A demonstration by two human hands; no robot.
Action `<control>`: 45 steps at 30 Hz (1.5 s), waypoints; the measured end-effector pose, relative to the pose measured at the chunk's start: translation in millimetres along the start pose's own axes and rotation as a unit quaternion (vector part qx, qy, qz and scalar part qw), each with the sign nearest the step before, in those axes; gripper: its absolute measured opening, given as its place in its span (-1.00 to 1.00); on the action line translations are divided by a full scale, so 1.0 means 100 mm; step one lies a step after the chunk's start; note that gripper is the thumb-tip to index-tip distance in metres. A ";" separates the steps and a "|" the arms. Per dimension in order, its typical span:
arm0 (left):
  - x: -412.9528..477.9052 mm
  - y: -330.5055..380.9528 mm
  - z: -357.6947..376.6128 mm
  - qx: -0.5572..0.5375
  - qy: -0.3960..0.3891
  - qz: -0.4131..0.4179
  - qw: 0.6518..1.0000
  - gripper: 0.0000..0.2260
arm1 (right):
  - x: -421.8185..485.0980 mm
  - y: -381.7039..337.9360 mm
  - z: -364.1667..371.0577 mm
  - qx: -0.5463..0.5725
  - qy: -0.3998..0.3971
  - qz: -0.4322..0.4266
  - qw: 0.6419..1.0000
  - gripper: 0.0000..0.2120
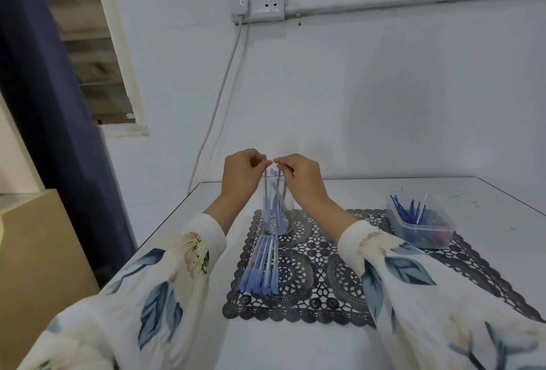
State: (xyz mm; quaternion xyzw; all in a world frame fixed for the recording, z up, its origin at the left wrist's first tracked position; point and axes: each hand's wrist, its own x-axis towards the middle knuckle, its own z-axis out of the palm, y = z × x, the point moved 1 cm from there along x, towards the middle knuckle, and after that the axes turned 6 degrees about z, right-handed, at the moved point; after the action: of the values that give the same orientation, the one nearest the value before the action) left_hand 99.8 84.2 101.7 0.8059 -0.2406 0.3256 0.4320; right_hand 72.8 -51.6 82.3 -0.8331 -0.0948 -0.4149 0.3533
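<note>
A clear tall glass (277, 221) stands on a black lace mat (313, 269) and holds several blue pens (276, 201), upright and leaning. My left hand (240, 177) and my right hand (301, 176) hover over its rim, fingers curled, each pinching the top of a pen that stands in the glass. A row of several more blue pens (260, 266) lies flat on the mat just in front of the glass.
A clear plastic tub (421, 224) with blue pen refills stands at the right on the mat. The white table (487, 201) meets the wall behind. A wall socket (257, 0) with a cable hangs above. A wooden cabinet (38, 251) and a dark curtain stand at the left.
</note>
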 end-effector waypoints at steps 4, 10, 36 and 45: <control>0.02 -0.06 0.04 0.078 -0.059 -0.019 0.995 -0.87 | 0.03 0.04 0.05 -0.053 -0.056 0.009 0.997 -0.79; -0.12 -0.01 -0.09 0.070 -0.020 -0.008 0.997 -0.88 | -0.21 -0.08 -0.12 0.023 0.109 -0.022 0.994 -0.84; -0.88 -0.51 -0.18 0.045 -0.380 -0.302 0.873 -0.89 | -1.14 -0.14 0.02 -0.054 -0.277 0.238 0.929 -0.85; -0.88 -0.54 -0.16 0.060 -0.357 -0.306 0.881 -0.91 | -1.10 -0.10 0.03 -0.159 -0.304 0.210 0.916 -0.86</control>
State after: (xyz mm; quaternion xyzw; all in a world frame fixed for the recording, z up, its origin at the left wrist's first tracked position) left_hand 71.6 134.9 14.7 0.9256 -0.1001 -0.1183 0.3454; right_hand -0.1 -27.2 2.8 -0.9648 0.0470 -0.0676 0.2496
